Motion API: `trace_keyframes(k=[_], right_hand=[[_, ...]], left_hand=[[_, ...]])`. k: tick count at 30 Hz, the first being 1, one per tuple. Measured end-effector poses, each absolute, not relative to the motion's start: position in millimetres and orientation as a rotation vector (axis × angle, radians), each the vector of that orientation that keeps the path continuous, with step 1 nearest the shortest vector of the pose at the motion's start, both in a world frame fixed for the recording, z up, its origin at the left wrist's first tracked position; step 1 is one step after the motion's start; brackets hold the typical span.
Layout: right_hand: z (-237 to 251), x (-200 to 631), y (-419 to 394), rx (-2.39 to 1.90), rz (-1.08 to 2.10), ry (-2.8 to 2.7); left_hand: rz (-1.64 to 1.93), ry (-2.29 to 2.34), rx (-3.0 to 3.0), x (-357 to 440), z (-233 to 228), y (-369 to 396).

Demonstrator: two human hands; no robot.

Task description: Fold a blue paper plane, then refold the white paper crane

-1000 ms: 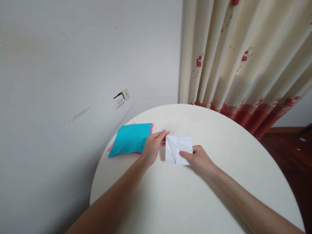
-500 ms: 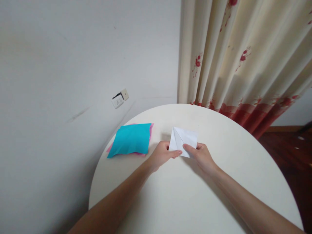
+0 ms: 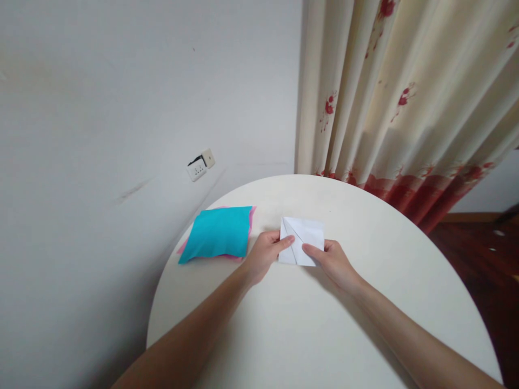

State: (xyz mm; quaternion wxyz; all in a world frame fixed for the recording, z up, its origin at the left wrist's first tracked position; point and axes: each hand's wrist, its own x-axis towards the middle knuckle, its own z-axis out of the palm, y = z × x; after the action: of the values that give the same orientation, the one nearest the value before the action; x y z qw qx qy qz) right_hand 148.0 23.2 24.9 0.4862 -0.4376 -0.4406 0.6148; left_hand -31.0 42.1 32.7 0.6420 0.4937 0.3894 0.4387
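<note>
Between my two hands is a folded white sheet of paper, roughly square, with crease lines fanning from its upper left corner. My left hand grips its left edge, thumb on the top face and fingers behind. At the right edge, my right hand pinches it the same way, thumb near the middle of the lower part. The fingers under the paper are mostly hidden. The paper appears held just above the white table, over a shadow.
A stack of blue paper over pink paper lies left of my hands on the round white table. Behind stand a wall with a socket and a patterned curtain.
The paper has turned slightly and shifted a little left and down. My left thumb has moved up from the lower edge onto the left part of the paper.
</note>
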Motion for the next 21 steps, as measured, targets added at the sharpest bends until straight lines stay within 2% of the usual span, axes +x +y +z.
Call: trace_keyframes(k=[11, 15, 21], right_hand=[[33.8, 149.8, 18.5, -0.842, 1.799, -0.891], [34.2, 151.2, 18.5, -0.782, 1.918, -0.806], [28.8, 154.5, 18.5, -0.710, 2.140, -0.746]], left_hand=[[1.076, 0.821, 1.077, -31.9, 37.6, 42.6], [1.059, 0.771, 1.193, -33.9, 35.2, 42.7], [1.221, 0.659, 1.391, -38.8, 35.5, 45.9]])
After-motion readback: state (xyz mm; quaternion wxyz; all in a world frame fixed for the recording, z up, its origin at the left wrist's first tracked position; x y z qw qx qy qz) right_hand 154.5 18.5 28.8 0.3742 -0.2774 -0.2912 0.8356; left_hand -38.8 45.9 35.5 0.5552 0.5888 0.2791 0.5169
